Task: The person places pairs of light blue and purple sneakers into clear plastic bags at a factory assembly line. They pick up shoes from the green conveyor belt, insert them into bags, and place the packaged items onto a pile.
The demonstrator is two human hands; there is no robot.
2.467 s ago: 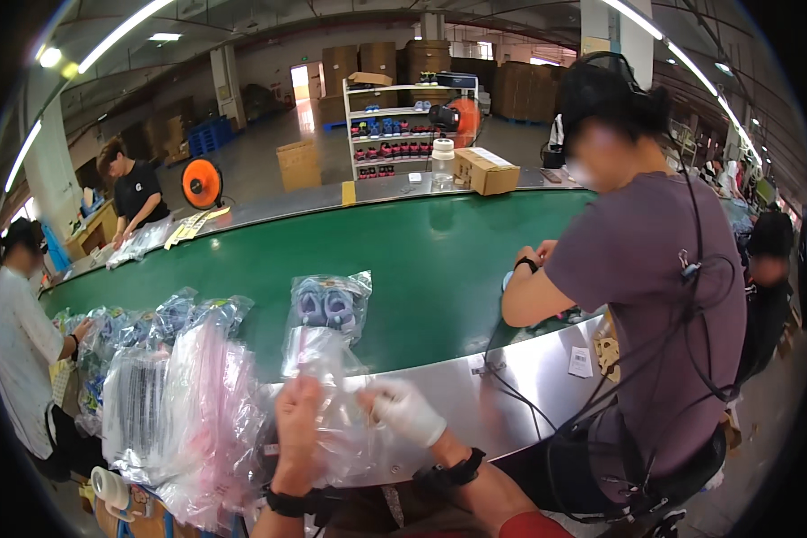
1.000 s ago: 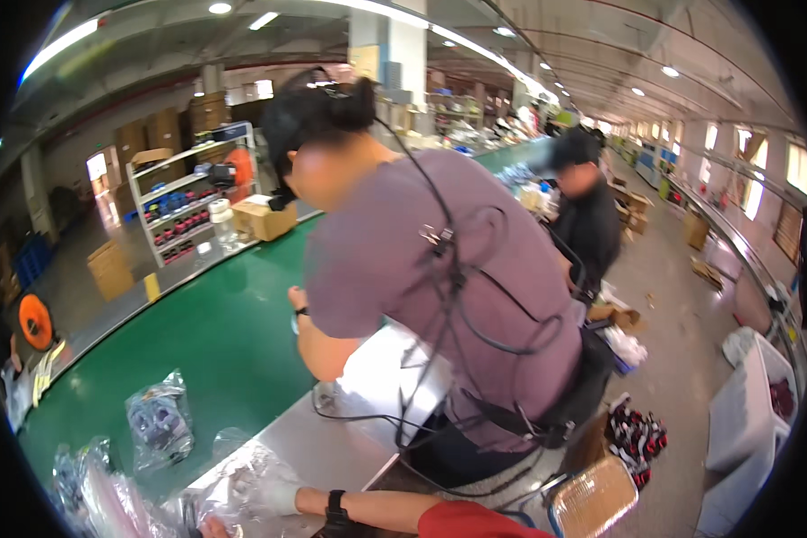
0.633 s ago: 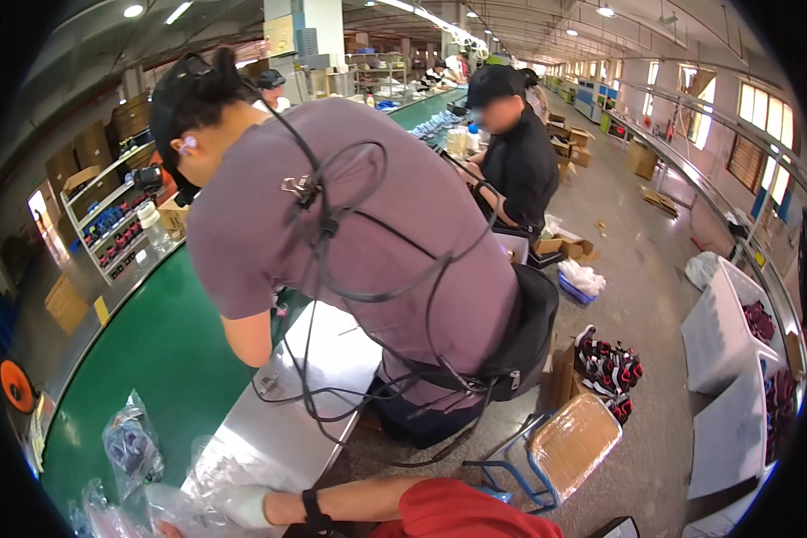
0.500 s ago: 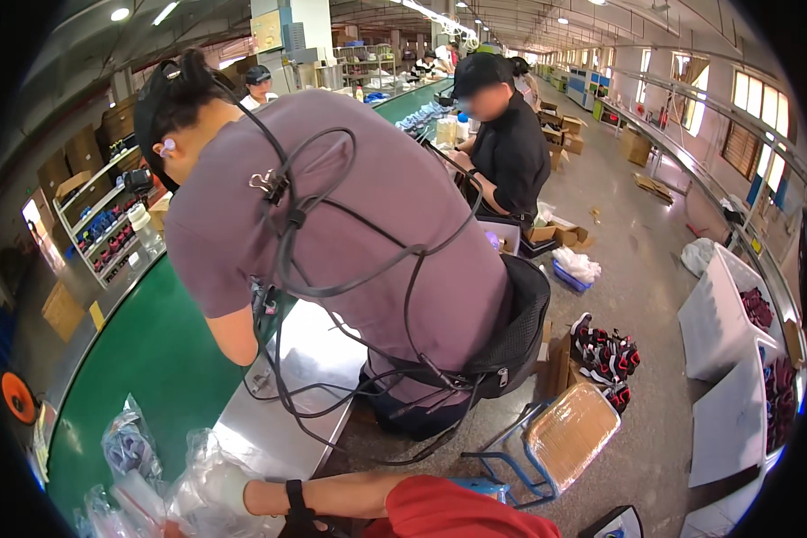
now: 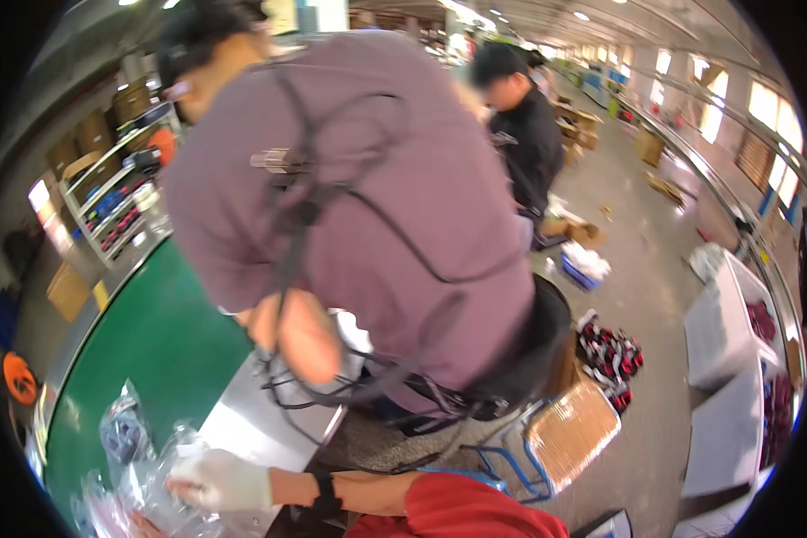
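Observation:
From the lower edge my right arm, in a red sleeve with a black wrist strap, reaches left. On my right hand (image 5: 220, 482) is a white glove that leaves the fingertips bare. Its fingers are bent and closed on a crumpled clear plastic bag (image 5: 175, 453). Only a few fingers of my left hand (image 5: 145, 525) show at the bottom edge, among more clear plastic; what they do is hidden. Just beyond lies a clear bag with a bluish-grey item inside (image 5: 124, 432), on the green conveyor belt (image 5: 166, 332).
A co-worker in a mauve shirt (image 5: 377, 170) leans close ahead, black cables looping over their back. A metal plate (image 5: 247, 403) edges the belt. To the right stand a blue-framed stool (image 5: 572, 435), dark shoes (image 5: 610, 354) and white bins (image 5: 722, 430). Another person in black (image 5: 529, 143) works farther off.
The mauve-shirted co-worker has shifted and looms larger, with the forearm swung nearer the metal plate. My right hand has moved slightly, and its bent fingers now show. The view has tilted down.

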